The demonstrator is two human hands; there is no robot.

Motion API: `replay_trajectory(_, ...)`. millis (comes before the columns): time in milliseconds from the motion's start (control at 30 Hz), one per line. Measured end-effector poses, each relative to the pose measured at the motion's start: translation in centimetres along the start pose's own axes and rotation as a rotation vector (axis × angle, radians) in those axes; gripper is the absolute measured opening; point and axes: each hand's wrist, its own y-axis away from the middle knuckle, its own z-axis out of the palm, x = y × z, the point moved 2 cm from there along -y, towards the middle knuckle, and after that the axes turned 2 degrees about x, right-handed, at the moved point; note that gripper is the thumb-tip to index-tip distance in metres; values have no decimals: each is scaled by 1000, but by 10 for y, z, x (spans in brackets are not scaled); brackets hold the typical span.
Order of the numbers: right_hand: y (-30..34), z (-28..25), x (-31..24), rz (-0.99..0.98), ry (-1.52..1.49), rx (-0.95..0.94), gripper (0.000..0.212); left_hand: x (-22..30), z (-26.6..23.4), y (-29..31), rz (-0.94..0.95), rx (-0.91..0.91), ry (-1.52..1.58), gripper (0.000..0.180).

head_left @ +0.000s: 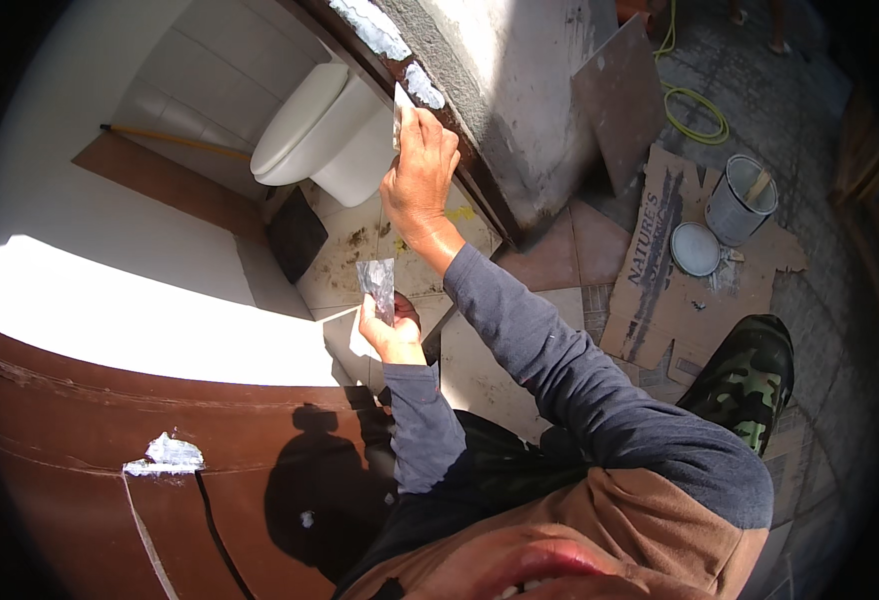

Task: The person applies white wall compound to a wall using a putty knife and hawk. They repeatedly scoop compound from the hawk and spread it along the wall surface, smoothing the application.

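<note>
Right hand clamped on putty knife at brown door frame | left hand grips filler-smeared scraper | blades probably thin, springy; hold by handles.

Right hand raised, arm outstretched; left hand clenched lower, elbow bent.

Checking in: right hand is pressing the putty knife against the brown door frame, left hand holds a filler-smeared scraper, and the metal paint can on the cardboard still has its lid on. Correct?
Not quite. In the head view the grey metal paint can is open, with a stick standing in it; its round white lid lies beside it on the flattened brown cardboard. The rest holds: right hand at the brown door frame, left hand holding the smeared scraper.
</note>
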Motion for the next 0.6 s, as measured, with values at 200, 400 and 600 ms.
replay_trajectory(200,-7,5,10,-42,122,24,56,3,-6,-4,-114,-111,109,13)
replay_trajectory(400,3,-6,12,18,-78,-11,62,-1,-4,-5,9,-73,34,13)
replay_trajectory(600,-11,3,-13,106,-25,-13,62,7,-1,5,-28,-22,8,12)
